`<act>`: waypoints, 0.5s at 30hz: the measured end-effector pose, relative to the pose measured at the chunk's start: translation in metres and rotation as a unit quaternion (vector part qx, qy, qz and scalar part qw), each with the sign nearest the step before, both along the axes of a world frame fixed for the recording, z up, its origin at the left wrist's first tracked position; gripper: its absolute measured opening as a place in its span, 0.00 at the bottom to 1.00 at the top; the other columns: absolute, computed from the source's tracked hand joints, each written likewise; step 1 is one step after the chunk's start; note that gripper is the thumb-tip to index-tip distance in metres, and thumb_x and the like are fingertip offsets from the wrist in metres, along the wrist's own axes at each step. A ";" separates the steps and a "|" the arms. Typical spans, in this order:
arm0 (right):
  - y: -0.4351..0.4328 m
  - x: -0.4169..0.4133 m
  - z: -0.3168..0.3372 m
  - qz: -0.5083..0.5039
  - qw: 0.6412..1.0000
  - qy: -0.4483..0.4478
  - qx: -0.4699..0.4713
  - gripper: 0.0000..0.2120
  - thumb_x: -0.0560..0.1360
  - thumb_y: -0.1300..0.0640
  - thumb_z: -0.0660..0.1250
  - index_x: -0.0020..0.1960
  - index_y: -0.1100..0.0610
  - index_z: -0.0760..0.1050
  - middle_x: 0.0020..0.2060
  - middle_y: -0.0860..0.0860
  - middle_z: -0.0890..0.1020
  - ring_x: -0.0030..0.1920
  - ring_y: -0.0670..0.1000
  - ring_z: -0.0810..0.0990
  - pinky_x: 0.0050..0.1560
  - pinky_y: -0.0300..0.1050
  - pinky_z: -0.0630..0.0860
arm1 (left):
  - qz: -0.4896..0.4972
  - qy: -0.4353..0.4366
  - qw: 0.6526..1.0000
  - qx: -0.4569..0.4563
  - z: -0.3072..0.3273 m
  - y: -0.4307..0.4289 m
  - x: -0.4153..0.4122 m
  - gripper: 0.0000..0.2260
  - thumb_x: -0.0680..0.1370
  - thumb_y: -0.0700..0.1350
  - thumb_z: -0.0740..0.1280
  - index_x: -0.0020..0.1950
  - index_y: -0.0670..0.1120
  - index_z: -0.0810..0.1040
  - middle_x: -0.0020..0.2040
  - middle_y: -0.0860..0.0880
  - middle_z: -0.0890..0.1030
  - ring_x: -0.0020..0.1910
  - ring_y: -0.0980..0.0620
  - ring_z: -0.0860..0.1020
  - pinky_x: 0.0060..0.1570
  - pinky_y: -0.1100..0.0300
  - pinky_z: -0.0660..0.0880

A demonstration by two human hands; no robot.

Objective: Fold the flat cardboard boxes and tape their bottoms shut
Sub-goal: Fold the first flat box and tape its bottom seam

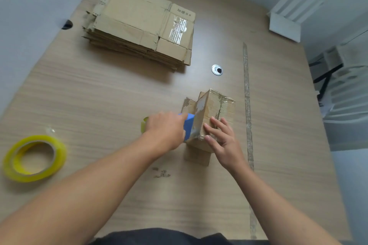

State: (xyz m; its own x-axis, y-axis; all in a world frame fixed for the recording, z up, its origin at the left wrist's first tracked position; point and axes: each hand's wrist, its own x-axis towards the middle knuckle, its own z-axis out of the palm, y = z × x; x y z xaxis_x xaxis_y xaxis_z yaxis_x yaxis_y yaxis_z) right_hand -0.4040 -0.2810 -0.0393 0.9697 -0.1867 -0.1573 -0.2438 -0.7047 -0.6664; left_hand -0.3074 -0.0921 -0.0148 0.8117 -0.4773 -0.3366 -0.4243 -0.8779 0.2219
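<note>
left hand (165, 131) grips half-hidden dispenser (188, 126), against box (214, 105)

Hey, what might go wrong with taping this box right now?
The right hand only presses flat on the small box, so pulling the blue tape dispenser gripped in the left hand may slide or tip it. The right fingers lie close to the tape strip, so it could stick to them.

table (99, 95): pale wood grain is seen | stack of flat boxes (139, 24), 11 o'clock: brown, glossy clear-tape patch is noted | box (217, 109): brown, ribbed edges | tape dispenser (188, 125), at the box's 9 o'clock: blue | tape roll (33, 158), 8 o'clock: yellow | grommet (217, 70): silver, black centre
</note>
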 end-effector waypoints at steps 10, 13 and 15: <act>0.005 -0.010 -0.001 0.067 0.995 0.004 -0.076 0.21 0.80 0.47 0.65 0.73 0.43 0.70 0.78 0.45 0.62 0.77 0.51 0.56 0.74 0.58 0.60 | 0.166 -0.031 0.984 0.060 -0.056 0.078 -0.007 0.28 0.82 0.57 0.57 0.79 0.65 0.48 0.44 0.48 0.73 0.38 0.46 0.69 0.35 0.56 0.65; -0.002 -0.010 0.008 0.069 0.990 -0.040 -0.114 0.21 0.79 0.47 0.66 0.72 0.46 0.72 0.76 0.48 0.66 0.71 0.56 0.64 0.70 0.56 0.65 | 0.163 -0.042 0.985 0.036 -0.066 0.083 -0.013 0.31 0.82 0.55 0.59 0.80 0.64 0.45 0.47 0.48 0.72 0.42 0.46 0.72 0.35 0.53 0.71; -0.014 -0.002 0.015 0.042 0.990 -0.075 -0.113 0.20 0.79 0.50 0.67 0.70 0.50 0.75 0.73 0.51 0.71 0.67 0.58 0.69 0.70 0.50 0.65 | 0.148 -0.045 0.987 0.034 -0.072 0.086 -0.019 0.34 0.82 0.53 0.59 0.79 0.61 0.38 0.51 0.47 0.74 0.48 0.44 0.75 0.39 0.51 0.74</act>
